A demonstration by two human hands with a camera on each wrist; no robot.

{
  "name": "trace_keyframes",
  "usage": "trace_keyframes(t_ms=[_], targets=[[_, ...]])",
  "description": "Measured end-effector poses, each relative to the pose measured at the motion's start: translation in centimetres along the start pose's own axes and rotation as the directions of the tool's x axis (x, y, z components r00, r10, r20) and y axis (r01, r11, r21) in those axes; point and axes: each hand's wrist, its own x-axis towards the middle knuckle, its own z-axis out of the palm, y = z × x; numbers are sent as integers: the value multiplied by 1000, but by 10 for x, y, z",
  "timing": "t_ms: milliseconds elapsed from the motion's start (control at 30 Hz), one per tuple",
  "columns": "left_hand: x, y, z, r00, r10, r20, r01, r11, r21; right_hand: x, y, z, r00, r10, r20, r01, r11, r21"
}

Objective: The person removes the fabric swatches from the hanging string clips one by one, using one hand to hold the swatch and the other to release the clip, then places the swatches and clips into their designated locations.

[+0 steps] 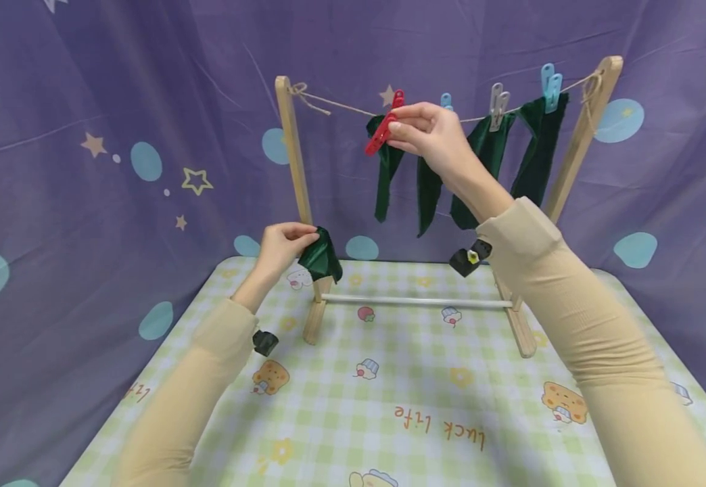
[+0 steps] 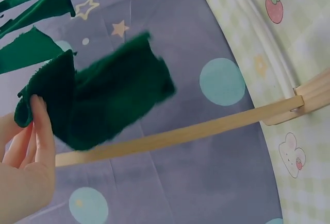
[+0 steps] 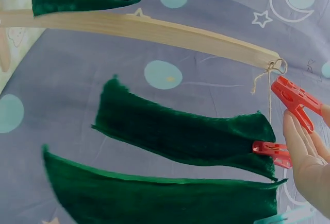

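My left hand (image 1: 281,247) pinches a small piece of dark green velvety cloth (image 1: 321,257) by its upper edge, in front of the rack's left post. The cloth hangs down from the fingertips. Raised near the string, my right hand (image 1: 437,140) holds a red clothespin (image 3: 293,99) between thumb and fingers. Just beyond it, a second red clothespin (image 3: 269,151) clips a green cloth strip (image 3: 180,128) to the twine line (image 1: 343,105). More green strips (image 1: 538,152) hang to the right, under a grey clothespin (image 1: 498,108) and light blue clothespins (image 1: 551,88).
The wooden rack has a left post (image 1: 295,149), a right post (image 1: 584,132) and a white lower bar (image 1: 416,301). It stands on a table with a checked cloth (image 1: 328,412). Behind hangs a purple curtain (image 1: 115,88) with stars and blue dots.
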Motion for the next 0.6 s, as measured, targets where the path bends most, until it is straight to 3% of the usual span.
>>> trace_keyframes(t_ms=[267,600], targets=[[-12,-13,-8,999,-15,48,14,1000,14,-28,18,-16,1000,25,-18,-25,999,32],[-26,-29,-19,996,-23,81,15,995,100,-66,43,-41,999,37,-38,-38,999,-18]])
